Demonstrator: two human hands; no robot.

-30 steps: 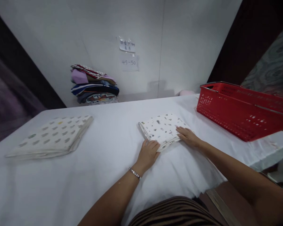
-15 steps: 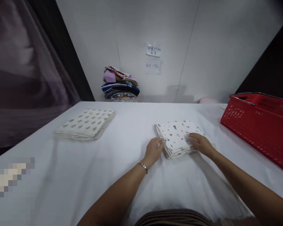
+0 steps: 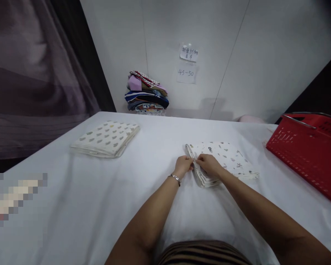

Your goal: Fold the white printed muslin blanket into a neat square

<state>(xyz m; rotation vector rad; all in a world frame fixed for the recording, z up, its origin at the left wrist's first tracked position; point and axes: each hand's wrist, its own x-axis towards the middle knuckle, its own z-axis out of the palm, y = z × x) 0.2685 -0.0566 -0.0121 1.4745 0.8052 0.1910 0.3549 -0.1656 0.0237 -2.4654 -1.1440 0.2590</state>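
Left hand point(image 3: 184, 165) and right hand point(image 3: 209, 165), fingers curled in, pinch an edge of the cloth point(image 3: 231, 157); second cloth point(image 3: 106, 139) left of them, basket point(image 3: 306, 147) right

2x folded printed cloths point(image 3: 228, 158) point(image 3: 107, 139), at 12 and 10 o'clock. 2x hands point(image 3: 183, 164) point(image 3: 209, 165), both 12 o'clock. 1x bracelet point(image 3: 175, 179), same bearing. 1x red basket point(image 3: 306, 151), 2 o'clock. 1x fabric stack point(image 3: 150, 97), 11. 2x paper signs point(image 3: 189, 53) point(image 3: 186, 75), 12. 1x table point(image 3: 154, 147).

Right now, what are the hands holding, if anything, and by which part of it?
The folded cloth on the right, seemingly pinched at its left edge by the left hand and right hand; the exact grip is hard to see.
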